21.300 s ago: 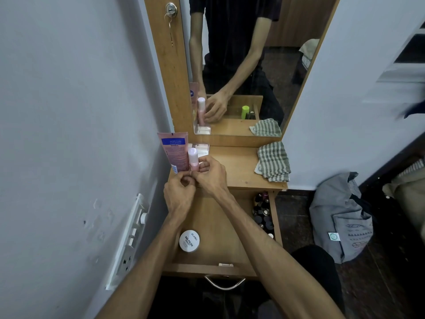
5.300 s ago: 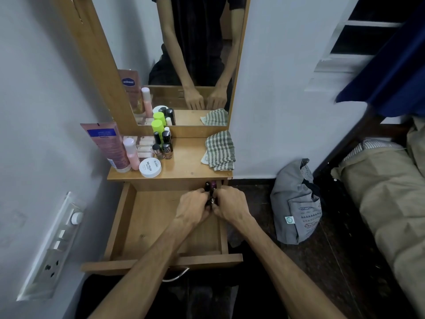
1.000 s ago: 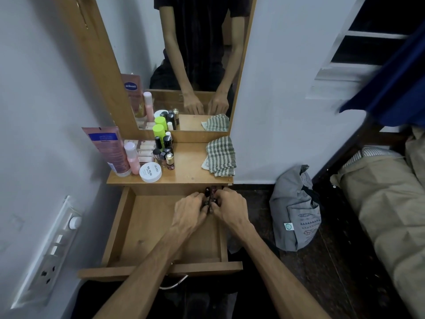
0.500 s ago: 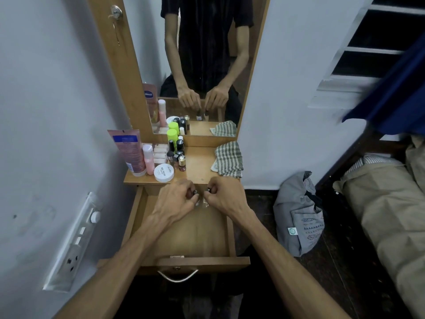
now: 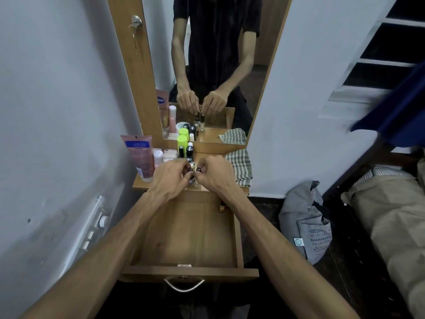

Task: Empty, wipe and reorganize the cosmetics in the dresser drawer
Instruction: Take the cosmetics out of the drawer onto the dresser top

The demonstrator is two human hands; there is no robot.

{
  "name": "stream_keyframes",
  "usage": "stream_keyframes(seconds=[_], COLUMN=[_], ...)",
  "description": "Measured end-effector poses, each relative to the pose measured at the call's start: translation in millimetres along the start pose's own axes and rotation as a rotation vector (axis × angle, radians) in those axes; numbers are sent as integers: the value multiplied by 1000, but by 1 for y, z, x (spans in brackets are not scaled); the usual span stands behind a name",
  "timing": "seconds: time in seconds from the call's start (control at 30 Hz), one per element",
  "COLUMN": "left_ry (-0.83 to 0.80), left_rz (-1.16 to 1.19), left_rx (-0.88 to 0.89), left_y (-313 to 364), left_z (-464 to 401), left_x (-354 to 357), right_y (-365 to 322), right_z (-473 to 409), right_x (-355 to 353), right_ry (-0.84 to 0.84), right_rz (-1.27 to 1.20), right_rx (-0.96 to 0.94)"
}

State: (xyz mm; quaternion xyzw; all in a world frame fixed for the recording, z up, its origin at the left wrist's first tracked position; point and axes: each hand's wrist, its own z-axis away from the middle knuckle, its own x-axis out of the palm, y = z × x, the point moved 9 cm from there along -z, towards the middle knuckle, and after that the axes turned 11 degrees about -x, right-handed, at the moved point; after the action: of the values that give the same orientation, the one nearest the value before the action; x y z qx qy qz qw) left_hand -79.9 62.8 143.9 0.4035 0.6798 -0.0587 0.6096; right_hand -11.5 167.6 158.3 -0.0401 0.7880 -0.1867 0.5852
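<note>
We hold small bottles (image 5: 192,174) upright, long axes vertical, just above the front edge of the worktop (image 5: 208,187), beside the cosmetics (image 5: 184,146) already standing there. Our left hand (image 5: 171,178) and right hand (image 5: 212,174) each pinch one by its cap, knuckles nearly touching, neither nearer than the other. The drawer (image 5: 188,271) gapes bare below our wrists, and the striped cloth (image 5: 240,165) lies just right of our right hand.
</note>
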Motion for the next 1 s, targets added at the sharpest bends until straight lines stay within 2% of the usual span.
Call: stream_keyframes(seconds=[0.67,0.87,1.0], left_ry=[25,119,147], left_rz=[-56,8,44], left_rx=[-78,-45,-15], left_y=[-17,-15,-9], left_z=[-8,9,28], left_x=[14,4,8], right_y=[12,23,40], right_z=[-6,19,42], right_x=[8,-2,2], right_ry=[16,107,107], right_rz=[-49,-49,-78], right_rx=[-10,-17,23])
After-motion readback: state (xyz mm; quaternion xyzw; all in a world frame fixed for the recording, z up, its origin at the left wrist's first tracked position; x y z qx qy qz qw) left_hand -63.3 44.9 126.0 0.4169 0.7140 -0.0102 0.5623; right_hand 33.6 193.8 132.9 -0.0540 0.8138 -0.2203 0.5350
